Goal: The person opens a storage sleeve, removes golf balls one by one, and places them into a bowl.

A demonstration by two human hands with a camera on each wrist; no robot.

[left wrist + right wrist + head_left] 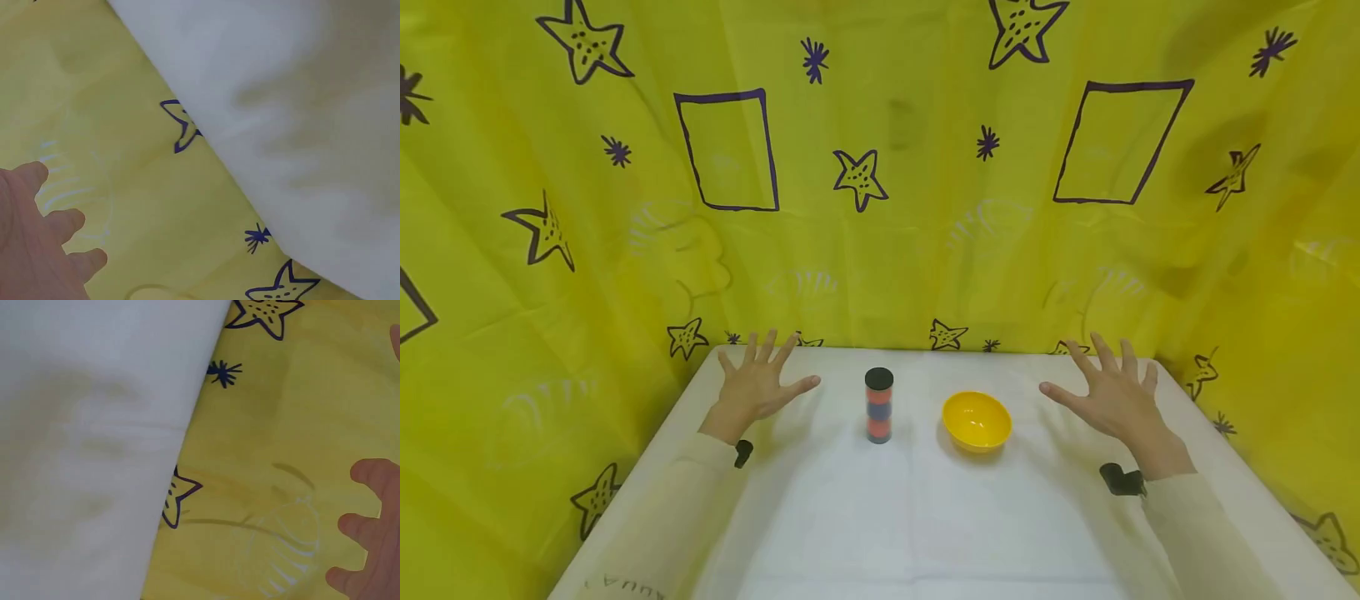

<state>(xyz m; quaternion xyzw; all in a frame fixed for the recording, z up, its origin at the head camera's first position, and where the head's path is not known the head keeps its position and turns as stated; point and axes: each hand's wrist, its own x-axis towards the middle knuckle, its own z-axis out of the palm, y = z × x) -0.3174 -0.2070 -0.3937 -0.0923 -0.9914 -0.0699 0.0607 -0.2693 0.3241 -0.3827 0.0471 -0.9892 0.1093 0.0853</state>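
Note:
Both hands are raised over the white table with fingers spread, holding nothing. In the head view the left hand [752, 388] is on the left side, its thumb toward a clear cylinder [879, 407] with a black lid and red and dark blue contents, standing upright. To the right of the cylinder sits a yellow bowl [977, 422], its open side up. The right hand [1114, 398] is farther right, thumb toward the bowl and apart from it. Each wrist view shows some fingertips of its hand, the left [65, 225] and the right [369, 528], at the outer edge.
The table [850, 525] is covered in white, with a fold line near the front. A yellow curtain [910, 250] with dark drawn stars and rectangles rises behind the table and along both sides. Black wrist straps [1123, 480] show at the sleeve cuffs.

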